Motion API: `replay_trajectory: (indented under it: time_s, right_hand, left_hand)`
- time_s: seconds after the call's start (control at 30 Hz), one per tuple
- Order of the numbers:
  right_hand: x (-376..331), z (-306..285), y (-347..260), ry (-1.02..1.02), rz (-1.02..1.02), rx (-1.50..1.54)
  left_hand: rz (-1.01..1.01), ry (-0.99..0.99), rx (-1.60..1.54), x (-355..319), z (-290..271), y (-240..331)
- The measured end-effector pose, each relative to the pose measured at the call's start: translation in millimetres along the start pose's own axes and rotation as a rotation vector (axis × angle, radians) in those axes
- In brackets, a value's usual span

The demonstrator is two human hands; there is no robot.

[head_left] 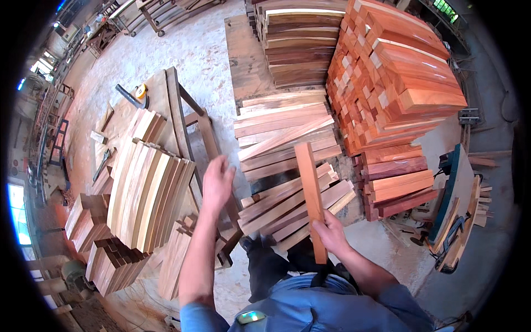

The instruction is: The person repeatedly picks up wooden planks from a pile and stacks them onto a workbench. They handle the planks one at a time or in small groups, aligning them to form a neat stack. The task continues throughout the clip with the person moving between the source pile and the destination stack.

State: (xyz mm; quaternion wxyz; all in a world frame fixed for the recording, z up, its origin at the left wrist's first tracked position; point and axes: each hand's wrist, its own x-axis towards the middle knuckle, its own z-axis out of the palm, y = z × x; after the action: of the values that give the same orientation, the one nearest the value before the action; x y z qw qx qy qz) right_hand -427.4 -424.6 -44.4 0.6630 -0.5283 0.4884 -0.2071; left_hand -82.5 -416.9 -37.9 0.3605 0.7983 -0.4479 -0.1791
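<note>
Workshop, dusty floor point(191, 47). Worktop point(159, 90), left: pale slats point(146, 196), stacked. Right hand point(330, 231): grip closed round a reddish board point(308, 185), over loose planks point(276, 213). Left hand point(218, 181): grip half-open (nothing visible in it). Risk: one-handed hold, off-centre, could let the board tip onto the uneven planks.

Left fingers point(222, 167): passage ahead over floor point(209, 74); stacked pale strips point(149, 193) on tabletop point(157, 99) block left. Right fingers point(325, 226): held reddish strip point(311, 193) juts ahead, wood pile point(271, 213) ahead-left, tall orange-red stack point(395, 83) blocks ahead-right.
</note>
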Motion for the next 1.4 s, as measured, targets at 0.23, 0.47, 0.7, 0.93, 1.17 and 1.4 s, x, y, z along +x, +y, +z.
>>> replay_trajectory:
  time_s: [0.23, 0.47, 0.7, 0.93, 1.17, 1.4]
  right_hand:
    - [-26, -40, 19, 0.077, 0.085, -0.014]
    - [-35, -53, 29, 0.097, 0.109, -0.051]
    - [-24, -62, 31, 0.093, 0.068, 0.062]
    - [-19, -63, 28, 0.145, 0.098, -0.016]
    - [-9, -61, 29, 0.098, 0.096, -0.033]
    - [9, -48, 8, 0.045, 0.045, -0.014]
  left_hand:
    - [0.080, -0.092, 0.335, 142, 47, -28]
    - [0.158, -0.233, 0.464, 226, 96, -17]
    - [0.347, -0.283, 0.554, 257, 139, -39]
    - [0.234, -0.358, 0.676, 264, 125, 1]
    - [0.154, -0.385, 0.472, 234, 44, 35]
    - [-0.608, -0.413, -0.453, 113, -19, 33]
